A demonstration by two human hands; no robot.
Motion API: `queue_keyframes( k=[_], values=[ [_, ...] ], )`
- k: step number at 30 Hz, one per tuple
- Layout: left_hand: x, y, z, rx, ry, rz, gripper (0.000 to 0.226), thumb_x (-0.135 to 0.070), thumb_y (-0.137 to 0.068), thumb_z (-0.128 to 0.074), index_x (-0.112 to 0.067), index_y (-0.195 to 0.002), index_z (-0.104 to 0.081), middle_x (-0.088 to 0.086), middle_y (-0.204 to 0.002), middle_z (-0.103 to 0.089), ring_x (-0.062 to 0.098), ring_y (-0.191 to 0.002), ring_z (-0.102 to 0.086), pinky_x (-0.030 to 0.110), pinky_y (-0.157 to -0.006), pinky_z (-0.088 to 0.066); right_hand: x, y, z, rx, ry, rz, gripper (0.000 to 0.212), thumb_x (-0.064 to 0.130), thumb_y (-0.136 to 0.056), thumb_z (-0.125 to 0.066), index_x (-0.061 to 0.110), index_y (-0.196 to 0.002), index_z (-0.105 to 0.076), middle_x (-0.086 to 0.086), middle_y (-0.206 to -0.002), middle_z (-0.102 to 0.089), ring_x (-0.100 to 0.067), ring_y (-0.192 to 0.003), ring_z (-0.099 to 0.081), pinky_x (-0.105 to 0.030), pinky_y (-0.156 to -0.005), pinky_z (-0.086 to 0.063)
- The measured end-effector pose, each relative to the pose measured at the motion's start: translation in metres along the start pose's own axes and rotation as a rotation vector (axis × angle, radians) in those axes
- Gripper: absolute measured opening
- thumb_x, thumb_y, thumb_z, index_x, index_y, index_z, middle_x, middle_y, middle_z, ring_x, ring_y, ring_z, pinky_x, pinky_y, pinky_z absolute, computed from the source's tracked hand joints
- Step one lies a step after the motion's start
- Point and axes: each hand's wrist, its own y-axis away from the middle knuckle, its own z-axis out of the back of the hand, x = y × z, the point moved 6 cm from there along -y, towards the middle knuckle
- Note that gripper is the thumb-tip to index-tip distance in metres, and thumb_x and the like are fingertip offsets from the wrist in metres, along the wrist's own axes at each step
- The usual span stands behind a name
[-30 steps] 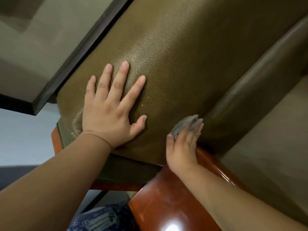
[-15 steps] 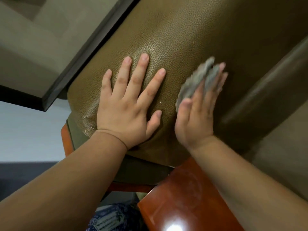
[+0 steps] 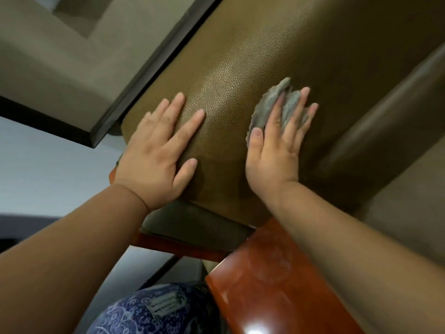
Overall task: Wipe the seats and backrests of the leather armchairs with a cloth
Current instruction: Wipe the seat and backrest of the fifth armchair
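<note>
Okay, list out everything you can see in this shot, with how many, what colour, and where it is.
Olive-brown pebbled leather cushion: one, centre, running to upper right.
Small crumpled grey cloth: one, pressed flat on the cushion.
Glossy reddish-brown wooden armrest: one, lower centre-right.
Dark-edged beige panel: one, upper left.
Blue-and-white patterned ceramic vessel: one, bottom centre.
Left hand: bare, fingers spread flat on the cushion.
Right hand: bare, flat on the cloth, no closed grip.
</note>
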Motion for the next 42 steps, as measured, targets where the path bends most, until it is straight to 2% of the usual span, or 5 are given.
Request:
queue_keyframes(
  k=[7,14,25,38,42],
  values=[
    [0.005,0.011,-0.013,-0.13,-0.074,0.097,0.084,-0.063,-0.092,-0.049,-0.029,-0.166,-0.029,0.016,-0.172,-0.025,0.045,-0.154,-0.03,0.065,-0.118,-0.03,0.011,0.145,-0.079,0.281,0.213,0.64,0.083,0.048,-0.096,-0.054,0.026,-0.162,-0.008,-0.012,-0.169,0.022,-0.046,-0.154,0.01,-0.058,-0.125,0.009],
    [0.004,0.015,-0.017,-0.19,-0.077,0.12,0.084,-0.061,-0.092,-0.05,-0.03,-0.166,-0.027,0.016,-0.171,-0.027,0.046,-0.152,-0.032,0.065,-0.119,-0.03,-0.144,0.081,-0.035,0.269,0.4,-0.088,0.09,0.052,-0.104,-0.038,0.006,-0.161,0.016,-0.032,-0.165,0.02,-0.048,-0.154,0.018,-0.058,-0.127,0.004],
    [0.002,0.022,-0.021,-0.249,-0.096,0.161,0.084,-0.058,-0.089,-0.057,-0.031,-0.165,-0.031,0.017,-0.169,-0.031,0.047,-0.15,-0.036,0.067,-0.116,-0.033,-0.15,0.12,-0.044,0.416,0.665,-0.047,0.085,0.047,-0.105,-0.036,0.004,-0.156,0.017,-0.034,-0.159,0.031,-0.049,-0.148,0.032,-0.055,-0.122,0.021],
    [0.002,0.021,-0.023,-0.258,-0.117,0.173,0.083,-0.057,-0.09,-0.056,-0.031,-0.165,-0.031,0.016,-0.169,-0.031,0.046,-0.15,-0.036,0.065,-0.116,-0.033,-0.161,0.096,-0.017,0.532,0.798,0.094,0.055,0.037,-0.104,-0.045,0.002,-0.147,-0.049,-0.025,-0.161,0.033,-0.044,-0.148,0.035,-0.056,-0.124,0.016],
    [0.002,0.023,-0.021,-0.259,-0.133,0.191,0.083,-0.057,-0.09,-0.055,-0.032,-0.165,-0.03,0.016,-0.169,-0.031,0.046,-0.151,-0.036,0.065,-0.116,-0.033,-0.145,0.155,-0.028,0.712,0.751,0.13,0.063,0.03,-0.108,-0.032,0.007,-0.164,-0.014,-0.025,-0.158,0.042,-0.043,-0.146,0.039,-0.054,-0.124,0.019]
  ],
)
